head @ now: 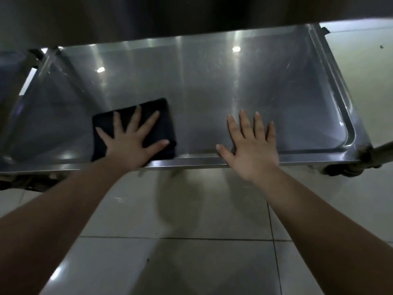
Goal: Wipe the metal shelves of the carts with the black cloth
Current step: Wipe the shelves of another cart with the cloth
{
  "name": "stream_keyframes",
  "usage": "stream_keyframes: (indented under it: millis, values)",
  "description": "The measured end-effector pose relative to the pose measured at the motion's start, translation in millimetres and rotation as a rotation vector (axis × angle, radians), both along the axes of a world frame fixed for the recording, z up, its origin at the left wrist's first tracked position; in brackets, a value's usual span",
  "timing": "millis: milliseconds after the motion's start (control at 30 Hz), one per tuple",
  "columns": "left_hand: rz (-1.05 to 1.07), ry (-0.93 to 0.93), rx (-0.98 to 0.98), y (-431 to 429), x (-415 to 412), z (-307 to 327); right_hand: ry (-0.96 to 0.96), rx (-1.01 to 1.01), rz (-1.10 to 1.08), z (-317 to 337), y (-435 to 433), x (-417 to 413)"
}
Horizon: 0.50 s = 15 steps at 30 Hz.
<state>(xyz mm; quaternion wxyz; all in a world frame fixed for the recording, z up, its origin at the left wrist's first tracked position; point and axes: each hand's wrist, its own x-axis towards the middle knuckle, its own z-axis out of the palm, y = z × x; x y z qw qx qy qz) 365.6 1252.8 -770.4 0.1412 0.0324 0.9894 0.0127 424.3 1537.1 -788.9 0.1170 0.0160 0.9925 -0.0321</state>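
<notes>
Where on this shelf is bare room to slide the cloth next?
Bare shelf runs from the right hand to the right rim and along the back. A narrow gap lies between cloth and right hand. Crowded only where the left hand presses the cloth.

Two bare forearms (63,209), two bare hands (131,143)

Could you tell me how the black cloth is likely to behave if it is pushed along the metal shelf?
The black cloth lies folded flat under the spread left hand, so it is probably soft and floppy and would droop if lifted. On the smooth, glossy metal shelf it should slide easily, though it may bunch without even pressure.
</notes>
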Motion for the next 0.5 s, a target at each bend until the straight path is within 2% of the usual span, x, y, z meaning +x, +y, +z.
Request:
stream_keyframes:
  millis: [67,100,233,300,333,400,500]
  values:
    - [-0.098,-0.007,0.005,45,16,0,0.014,-0.061,-0.025,4,0,0]
    - [-0.138,-0.010,0.007,70,20,0,0.052,-0.173,-0.073,7,0,-1]
    - [-0.212,-0.057,0.015,168,30,1,0.348,-0.940,-0.412,18,3,-9]
    - [-0.223,-0.095,0.073,195,33,6,0.438,-1.101,-0.484,25,11,-14]
    - [-0.188,-0.069,0.119,198,32,8,0.471,-1.082,-0.469,27,14,-15]
    - [-0.072,0.069,0.152,179,25,8,0.454,-0.883,-0.299,27,14,-16]
    - [0.052,0.192,0.125,116,15,-2,0.185,-0.307,0.062,14,-4,-7]
